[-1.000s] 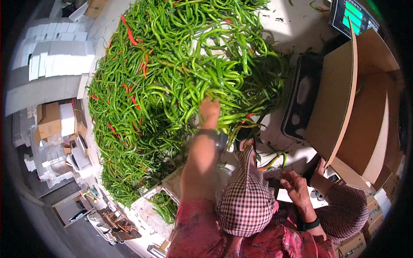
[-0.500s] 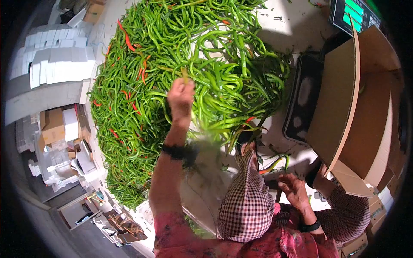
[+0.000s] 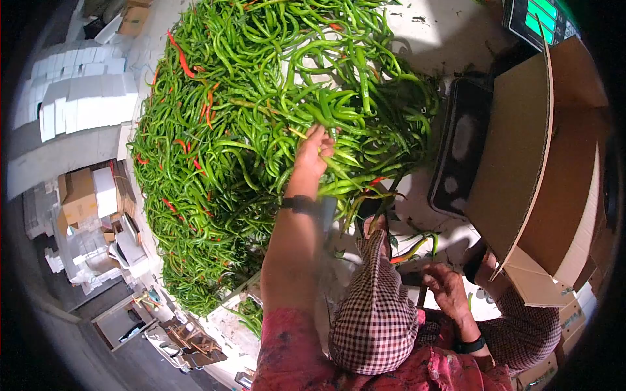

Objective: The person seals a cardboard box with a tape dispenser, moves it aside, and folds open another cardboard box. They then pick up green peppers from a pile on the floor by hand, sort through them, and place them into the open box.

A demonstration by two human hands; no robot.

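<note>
A big heap of long green chili peppers (image 3: 261, 72), with some red ones mixed in, covers the pale surface ahead of me. My left hand (image 3: 315, 151) reaches into the right part of this heap, its fingers closed around green chili peppers (image 3: 338, 171). A thin yellowish chili pepper (image 3: 297, 133) sticks out beside the fingers. Close to my body, my right hand (image 3: 446, 290) hangs near my checked trouser leg (image 3: 375, 313). Its fingers are loosely bent and apart, with nothing seen in them.
An upright open cardboard box (image 3: 505, 150) stands at the right, beside a black tray-like object (image 3: 462, 146). A scale with a lit green display (image 3: 540, 19) is behind it. White stacked boxes (image 3: 85, 91) and cartons (image 3: 81, 195) lie at the left.
My left hand has moved right and slightly down, from the middle of the heap onto the lighter green chili peppers. My right hand has hardly moved.
</note>
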